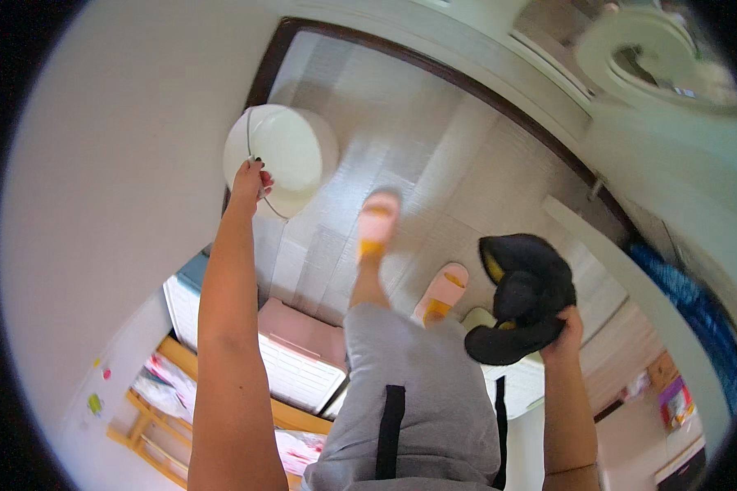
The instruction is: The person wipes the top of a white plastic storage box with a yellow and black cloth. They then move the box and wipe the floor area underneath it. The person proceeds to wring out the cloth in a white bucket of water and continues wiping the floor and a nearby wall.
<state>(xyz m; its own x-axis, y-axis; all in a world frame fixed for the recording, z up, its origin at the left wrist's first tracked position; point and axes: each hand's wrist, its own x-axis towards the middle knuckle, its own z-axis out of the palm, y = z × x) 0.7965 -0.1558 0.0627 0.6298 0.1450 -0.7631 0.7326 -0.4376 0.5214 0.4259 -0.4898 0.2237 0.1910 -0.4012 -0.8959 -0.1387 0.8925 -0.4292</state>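
Note:
My left hand (pixel 252 184) grips the thin wire handle of a white plastic bucket (pixel 325 147). The bucket is tilted so that its pale inside faces me, and I see nothing in it. Beside the wall, it hangs over or rests on the floor; I cannot tell which. My right hand (pixel 565 337) holds a soft black cap or hat (pixel 522 301) by its edge, with some yellow showing on the inside. The black thing is partly folded, so its exact kind is unclear.
Grey wood-look floor (pixel 430 153) stretches ahead to a dark threshold strip (pixel 442 67). An open door (pixel 639 288) stands at my right. Storage boxes with a pink lid (pixel 301 328) and a wooden bed frame (pixel 166 454) are at the lower left. A round pale mirror frame (pixel 639 55) is at the upper right.

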